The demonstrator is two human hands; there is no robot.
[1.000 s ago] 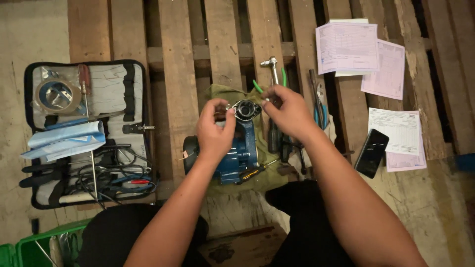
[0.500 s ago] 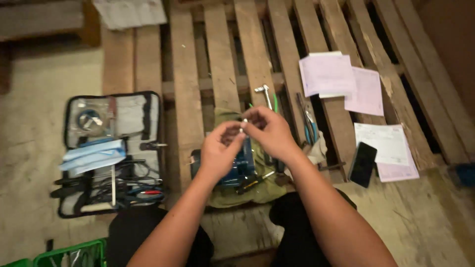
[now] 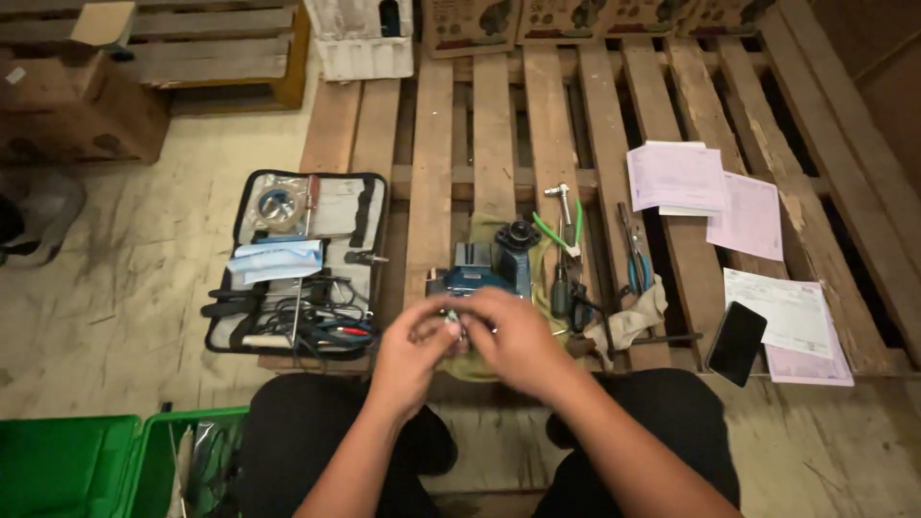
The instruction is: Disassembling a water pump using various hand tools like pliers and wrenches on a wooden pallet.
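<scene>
My left hand [image 3: 413, 350] and my right hand [image 3: 513, 336] meet over my lap at the near edge of a wooden pallet [image 3: 494, 125]. Together they pinch a small metal part [image 3: 453, 321] between the fingertips; its shape is too small to tell. Just beyond the hands a blue power tool [image 3: 489, 264] lies on an olive cloth [image 3: 484, 230] on the pallet. Both hands are closed around the small part.
An open black tool case [image 3: 302, 259] with cables and screwdrivers lies to the left. Pliers, a ratchet and drivers [image 3: 566, 249] lie right of the blue tool. Pink and white papers [image 3: 710, 192] and a black phone [image 3: 737, 342] lie at the right. Green crates [image 3: 106, 465] stand at bottom left.
My hands have drawn back from above the blue tool toward my lap, still together on the small part. The view has tilted up, showing more of the pallet and boxes beyond.
</scene>
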